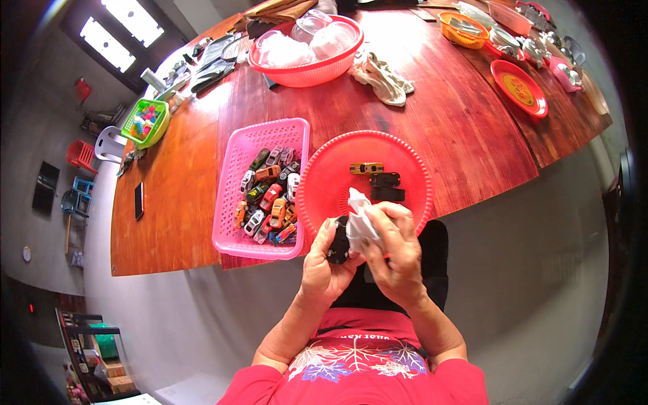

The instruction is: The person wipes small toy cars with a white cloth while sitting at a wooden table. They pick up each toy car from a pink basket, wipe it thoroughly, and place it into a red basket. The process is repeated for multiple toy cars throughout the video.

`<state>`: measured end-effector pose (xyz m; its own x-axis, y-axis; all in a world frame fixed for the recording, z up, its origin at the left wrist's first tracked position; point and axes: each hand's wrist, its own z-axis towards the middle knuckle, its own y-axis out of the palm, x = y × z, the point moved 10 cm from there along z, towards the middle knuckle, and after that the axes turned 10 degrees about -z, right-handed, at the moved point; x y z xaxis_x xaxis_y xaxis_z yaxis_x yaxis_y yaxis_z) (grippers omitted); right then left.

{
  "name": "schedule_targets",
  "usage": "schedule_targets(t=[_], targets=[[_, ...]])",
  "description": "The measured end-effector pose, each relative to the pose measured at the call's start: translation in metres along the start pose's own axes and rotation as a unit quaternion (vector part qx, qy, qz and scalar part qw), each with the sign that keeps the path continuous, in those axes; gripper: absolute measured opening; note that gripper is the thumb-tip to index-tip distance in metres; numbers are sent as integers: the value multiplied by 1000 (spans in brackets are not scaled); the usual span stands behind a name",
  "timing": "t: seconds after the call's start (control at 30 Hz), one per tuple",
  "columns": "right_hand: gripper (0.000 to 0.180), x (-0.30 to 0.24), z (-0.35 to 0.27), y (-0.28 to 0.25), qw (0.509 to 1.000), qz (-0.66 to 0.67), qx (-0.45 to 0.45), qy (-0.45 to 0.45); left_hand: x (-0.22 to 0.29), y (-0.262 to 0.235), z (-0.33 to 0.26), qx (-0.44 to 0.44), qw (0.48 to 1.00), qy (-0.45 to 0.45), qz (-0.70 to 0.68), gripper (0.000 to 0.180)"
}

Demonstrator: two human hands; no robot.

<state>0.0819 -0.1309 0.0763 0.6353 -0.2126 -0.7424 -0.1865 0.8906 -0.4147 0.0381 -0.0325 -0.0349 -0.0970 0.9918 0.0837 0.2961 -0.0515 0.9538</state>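
My left hand (320, 268) grips a black toy car (338, 243) with its dark side turned up, over the near rim of a round red basket (324, 175). Bunched in my right hand (397, 253) is a white cloth (362, 226), pressed against or right beside that car. Inside the red basket lie a gold toy car (366, 168) and two black toy cars (386, 180), one below the other. To the left, a pink rectangular basket (227, 202) holds many small toy cars (271, 196) in mixed colours, heaped together.
Farther back on the wooden table (452, 128) are a red basket of clear plastic items (304, 74), a crumpled cloth (383, 77) and a red plate (518, 88). A phone (139, 201) lies at the left edge, near a green basket (146, 123) of colourful pieces.
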Motion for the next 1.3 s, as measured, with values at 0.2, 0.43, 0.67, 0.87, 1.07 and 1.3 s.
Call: schedule_targets(t=[0.2, 0.43, 0.67, 0.87, 1.07, 1.3], targets=[[54, -20, -8, 40, 980, -163, -79, -84, 18, 0, 0, -55, 988, 80, 121, 27], [42, -28, -41, 49, 980, -56, -169, -84, 33, 8, 1, 12, 974, 140, 179, 17], [42, -22, -9, 4, 995, 66, -66, -41, 27, 15, 3, -39, 982, 126, 134, 29], [42, -31, -14, 34, 989, -59, -58, -120, 30, 17, -1, -10, 973, 140, 184, 33], [30, -26, -32, 38, 974, 153, -157, -50, 32, 3, -1, 13, 978, 110, 179, 25], [49, -5, -15, 31, 993, 77, -89, -27, 15, 7, 9, -31, 995, 77, 55, 16]])
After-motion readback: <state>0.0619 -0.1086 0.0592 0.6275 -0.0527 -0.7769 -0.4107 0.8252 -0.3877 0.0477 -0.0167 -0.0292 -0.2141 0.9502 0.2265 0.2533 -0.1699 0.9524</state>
